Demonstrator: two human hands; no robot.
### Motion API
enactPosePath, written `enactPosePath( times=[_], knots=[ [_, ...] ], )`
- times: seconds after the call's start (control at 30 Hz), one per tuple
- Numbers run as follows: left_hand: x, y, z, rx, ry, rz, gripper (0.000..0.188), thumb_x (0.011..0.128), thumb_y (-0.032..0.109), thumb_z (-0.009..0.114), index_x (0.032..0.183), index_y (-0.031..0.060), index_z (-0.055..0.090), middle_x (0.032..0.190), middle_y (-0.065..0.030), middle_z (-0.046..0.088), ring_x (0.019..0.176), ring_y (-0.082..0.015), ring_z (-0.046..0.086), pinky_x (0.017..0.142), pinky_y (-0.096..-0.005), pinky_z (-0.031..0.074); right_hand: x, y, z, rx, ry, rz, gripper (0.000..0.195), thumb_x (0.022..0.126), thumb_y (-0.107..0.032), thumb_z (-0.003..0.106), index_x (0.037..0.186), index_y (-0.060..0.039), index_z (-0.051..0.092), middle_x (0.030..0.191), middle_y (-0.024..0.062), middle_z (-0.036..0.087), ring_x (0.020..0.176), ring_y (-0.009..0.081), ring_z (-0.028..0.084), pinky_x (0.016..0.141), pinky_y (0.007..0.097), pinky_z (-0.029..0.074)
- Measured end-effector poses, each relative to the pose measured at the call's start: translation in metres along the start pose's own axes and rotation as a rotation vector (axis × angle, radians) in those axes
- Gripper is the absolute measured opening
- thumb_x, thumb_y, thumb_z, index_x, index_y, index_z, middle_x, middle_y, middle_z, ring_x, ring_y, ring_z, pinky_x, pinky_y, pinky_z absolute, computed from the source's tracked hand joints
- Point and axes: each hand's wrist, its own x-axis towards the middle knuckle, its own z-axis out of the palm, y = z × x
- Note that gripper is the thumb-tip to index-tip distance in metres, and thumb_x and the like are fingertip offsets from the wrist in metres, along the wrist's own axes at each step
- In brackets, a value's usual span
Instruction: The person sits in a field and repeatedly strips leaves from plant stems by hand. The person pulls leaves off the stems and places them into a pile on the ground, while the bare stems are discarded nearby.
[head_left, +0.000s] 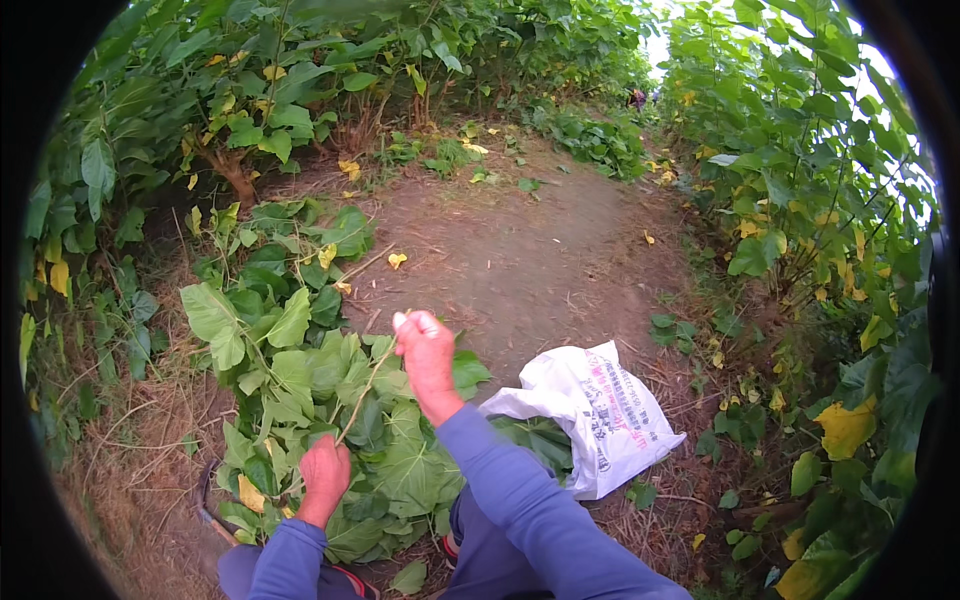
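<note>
My left hand (325, 476) grips the lower end of a thin, pale stem or strand (366, 391), low over a heap of cut green leaves (405, 469). Higher up and to the right, my right hand (426, 358) is closed on the strand's upper end, so it runs taut and slanting between both fists. The large, broad leaves look like mulberry and lie in front of my knees. A white woven plastic sack (622, 427) bearing print lies on the ground right of my right forearm, with green leaves (536, 442) at its mouth.
A sickle (202, 495) with a curved dark blade lies left of the heap. Leafy bushes (255, 90) line the left side, and more bushes (795, 172) the right. Bare soil (510, 270) runs between them towards another leaf pile (596, 146).
</note>
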Motion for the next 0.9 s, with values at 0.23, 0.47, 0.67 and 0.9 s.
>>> enactPosePath(
  times=[0.23, 0.47, 0.67, 0.9],
  knots=[
    [-0.017, -0.017, 0.01, 0.108, -0.063, 0.021, 0.015, 0.083, 0.016, 0.06, 0.08, 0.0016, 0.059, 0.08, -0.0229, 0.064, 0.073, -0.0426, 0.063, 0.066, -0.0543, 0.048, 0.011, -0.012, -0.008, 0.196, 0.032, 0.09, 0.014, 0.093, -0.016, 0.065, 0.083, -0.0066, 0.06, 0.068, -0.0022, 0.056, 0.054, 0.0055, 0.047, 0.05, 0.0217, 0.036],
    [-0.005, 0.008, 0.004, 0.127, -0.112, 0.034, 0.017, 0.085, 0.017, 0.059, 0.081, 0.0008, 0.058, 0.082, -0.0216, 0.064, 0.074, -0.0414, 0.063, 0.069, -0.052, 0.049, 0.009, -0.01, -0.025, 0.126, -0.149, 0.138, 0.02, 0.095, -0.024, 0.062, 0.101, -0.0055, 0.064, 0.085, 0.0021, 0.066, 0.066, 0.0074, 0.057, 0.059, 0.0206, 0.041],
    [0.003, 0.016, -0.014, 0.017, -0.079, -0.014, 0.019, 0.088, 0.018, 0.056, 0.083, -0.0004, 0.057, 0.082, -0.0241, 0.063, 0.074, -0.0447, 0.062, 0.067, -0.0551, 0.048, -0.003, 0.009, -0.007, 0.028, -0.336, 0.183, 0.026, 0.095, -0.03, 0.061, 0.108, -0.0085, 0.063, 0.096, 0.0012, 0.068, 0.086, 0.0096, 0.062, 0.067, 0.024, 0.044],
    [0.001, 0.022, -0.022, -0.014, -0.058, -0.016, 0.019, 0.088, 0.017, 0.055, 0.081, -0.0005, 0.057, 0.081, -0.0247, 0.063, 0.072, -0.0455, 0.061, 0.066, -0.056, 0.047, -0.023, 0.02, 0.011, -0.105, -0.325, 0.071, 0.023, 0.096, -0.026, 0.061, 0.1, -0.0037, 0.065, 0.08, -0.0042, 0.056, 0.073, 0.0045, 0.048, 0.061, 0.0228, 0.04]
  ],
)
